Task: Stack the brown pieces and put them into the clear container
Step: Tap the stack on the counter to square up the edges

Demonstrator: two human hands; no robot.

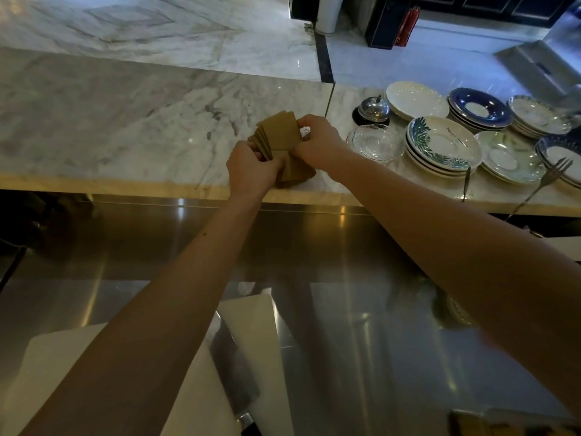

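Note:
Several thin brown square pieces [278, 133] are fanned out above the marble counter [125, 121], near its front edge. My left hand [250, 171] grips the lower left of the fan. My right hand [317, 143] pinches its right side, with a small white scrap [305, 132] showing by the fingers. More brown pieces [298, 174] lie flat on the counter under my hands. A clear glass dish [374, 143] sits just right of my right hand; I cannot tell whether it is the clear container.
Stacks of plates and saucers [443, 146] crowd the counter's right side, with a metal bell [374, 110] behind the glass dish and forks [547, 180] over the front edge. Below is a steel worktop [361, 309] holding white cutting boards [251, 328] and a cleaver [232, 366].

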